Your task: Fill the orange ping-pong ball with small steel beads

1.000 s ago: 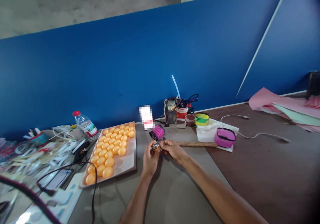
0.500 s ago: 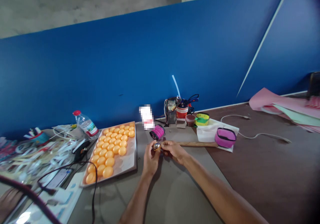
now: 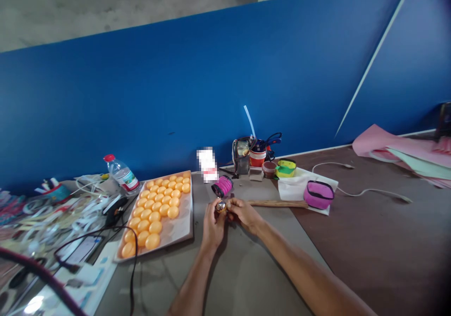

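My left hand (image 3: 213,226) is closed around a small shiny, silvery round piece (image 3: 221,206) with some orange at its lower edge. Pinched together at that piece's right side are the fingers of my right hand (image 3: 244,215); whatever they may hold is hidden. A wooden handle (image 3: 276,204) lies on the grey mat just beyond my right hand, its left end covered by the fingers. Behind my left hand sits a magenta spool-like roll (image 3: 222,185) with black ends. To the left, a shallow tray (image 3: 183,231) holds several rows of orange balls (image 3: 154,217).
A water bottle (image 3: 123,175), cables and cluttered strips lie left. Along the blue partition (image 3: 169,95) stand a red-and-white cup (image 3: 257,158), a small brown jar (image 3: 269,169) and a yellow-green band (image 3: 285,168). A magenta band (image 3: 319,194) rests on white paper (image 3: 291,189) at right.
Both my hands keep nearly the same pose around the shiny piece. The view has shifted very slightly. Another person's hand at the lower left edge has moved away.
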Motion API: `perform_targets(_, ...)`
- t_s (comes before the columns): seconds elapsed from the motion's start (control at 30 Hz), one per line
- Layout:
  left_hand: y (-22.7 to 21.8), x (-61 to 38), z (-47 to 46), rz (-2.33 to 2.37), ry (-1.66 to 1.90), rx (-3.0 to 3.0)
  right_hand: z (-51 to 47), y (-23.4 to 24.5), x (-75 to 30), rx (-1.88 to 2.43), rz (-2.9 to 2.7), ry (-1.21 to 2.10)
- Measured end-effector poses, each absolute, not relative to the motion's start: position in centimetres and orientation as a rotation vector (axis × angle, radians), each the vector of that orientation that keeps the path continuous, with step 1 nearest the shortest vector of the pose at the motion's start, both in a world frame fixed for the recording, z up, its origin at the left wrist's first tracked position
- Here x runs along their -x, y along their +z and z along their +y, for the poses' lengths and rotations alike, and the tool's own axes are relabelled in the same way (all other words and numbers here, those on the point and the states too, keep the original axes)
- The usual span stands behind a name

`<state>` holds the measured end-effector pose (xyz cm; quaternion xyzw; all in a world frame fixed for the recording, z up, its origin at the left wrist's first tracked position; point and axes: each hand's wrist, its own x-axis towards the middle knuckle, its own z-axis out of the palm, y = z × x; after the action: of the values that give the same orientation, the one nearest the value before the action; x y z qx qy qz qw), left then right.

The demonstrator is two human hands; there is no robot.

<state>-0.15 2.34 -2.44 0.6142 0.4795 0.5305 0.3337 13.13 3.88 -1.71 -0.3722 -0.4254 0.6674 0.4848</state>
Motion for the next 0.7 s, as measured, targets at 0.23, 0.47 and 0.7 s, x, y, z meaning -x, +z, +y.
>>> perform_targets(0.23, -1.88, 0.04, 2.01, 1.304, 1.415, -1.676, 3.99, -1.95, -12.54, 0.924, -1.033, 1.540)
perform_targets(0.47, -1.85, -0.06, 1.89, 1.284, 1.426, -1.728, 3.68, -1.99, -12.31, 1.003, -1.049, 1.450)
perform_targets(0.7, -2.20, 0.32, 2.62, 1.250, 1.410, -1.450, 4.02, -1.19, -12.99, 0.873, -0.961, 1.514)
